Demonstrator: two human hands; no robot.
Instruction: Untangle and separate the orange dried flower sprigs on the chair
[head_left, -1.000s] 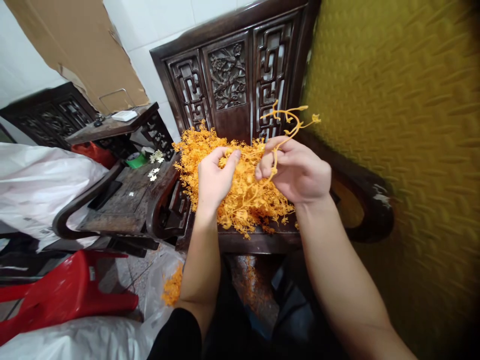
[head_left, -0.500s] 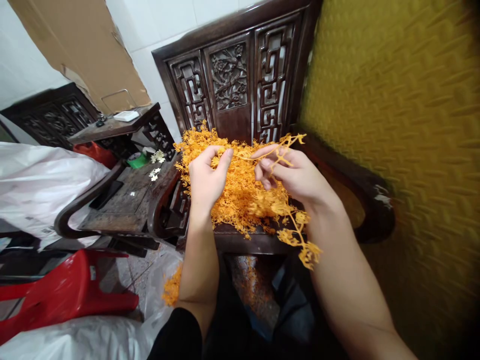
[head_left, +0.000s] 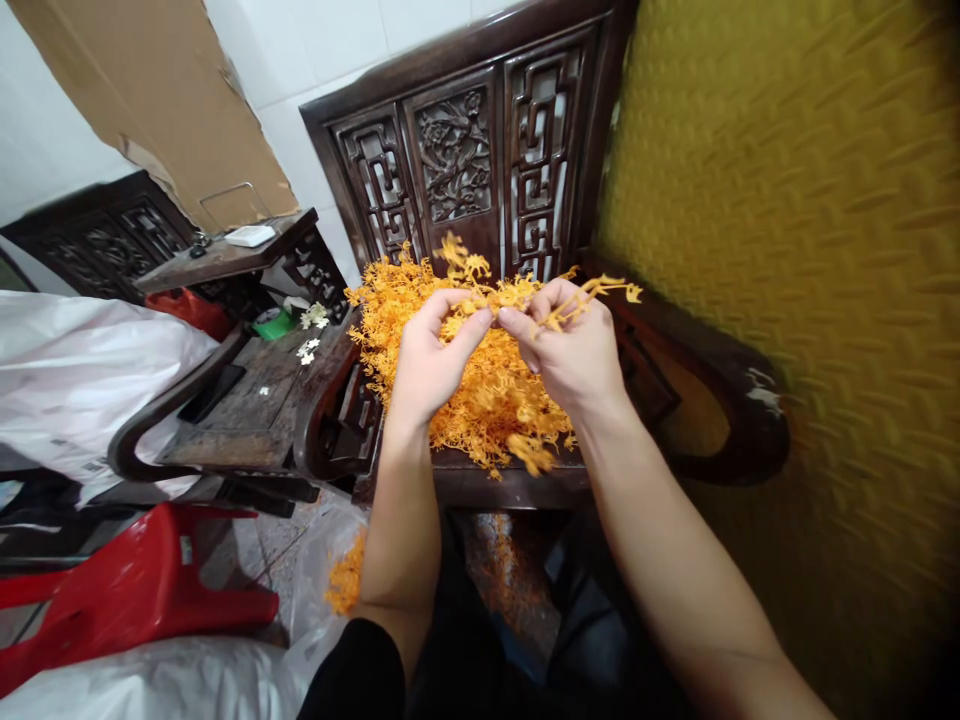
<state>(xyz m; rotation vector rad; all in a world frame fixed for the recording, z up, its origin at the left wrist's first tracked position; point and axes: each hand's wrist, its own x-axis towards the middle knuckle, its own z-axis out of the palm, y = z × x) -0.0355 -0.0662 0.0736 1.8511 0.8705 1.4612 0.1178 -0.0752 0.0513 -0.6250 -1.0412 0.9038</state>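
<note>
Both hands meet above a heap of orange plastic sprigs (head_left: 480,410) piled on the seat of a dark carved wooden chair (head_left: 517,490). My left hand (head_left: 436,355) pinches an orange artificial flower sprig (head_left: 517,292) between thumb and fingertips. Close beside it, my right hand (head_left: 574,345) is closed on the same sprig, thumb near the left thumb. A bare branched stem (head_left: 611,286) sticks out to the right past the right hand's fingers. The exact joint between the fingertips is hidden. Below the hands some orange blossoms hang blurred.
On the left, a dark wooden side table (head_left: 240,420) bears green tape (head_left: 274,322) and small pale flower pieces (head_left: 309,350). A red plastic stool (head_left: 165,580), white sacks (head_left: 90,380) and a clear bag with orange pieces (head_left: 346,575) surround the chair. A yellow textured surface (head_left: 795,220) stands right.
My right hand has moved left and closed in beside my left hand. The sprig has shifted: blossoms now rise above the hands, and the hanging branch by the right wrist has swung left.
</note>
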